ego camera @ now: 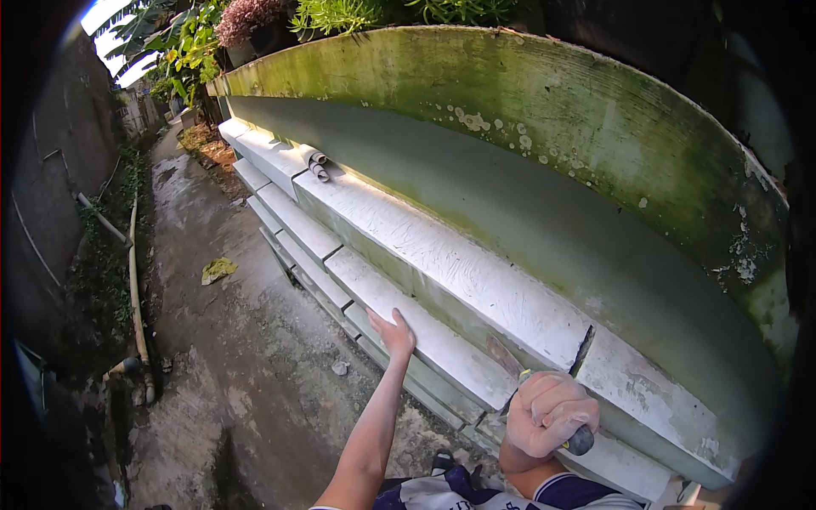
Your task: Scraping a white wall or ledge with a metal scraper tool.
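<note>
My right hand (549, 414) grips the dark handle of a scraper (503, 357), seemingly a putty knife, whose stained blade points up and left beside the pale face of the stepped wall. Dust whitens the skin of that hand. My left hand (392, 333), fingers spread and holding nothing, rests at the outer edge of a lower ledge (382, 290). Above that ledge runs a wider one (446, 248), its white top marked with scratches and streaks. A dark gap splits this upper ledge near my right hand.
Rolled pieces of sandpaper or similar sheet (315, 162) lie at the upper ledge's far end. A mossy curved parapet (510, 108) overhangs the ledges, with potted plants (338, 14) above. Left is a concrete path (210, 357) with a yellow-green rag-like scrap (218, 271) and pipes (134, 287).
</note>
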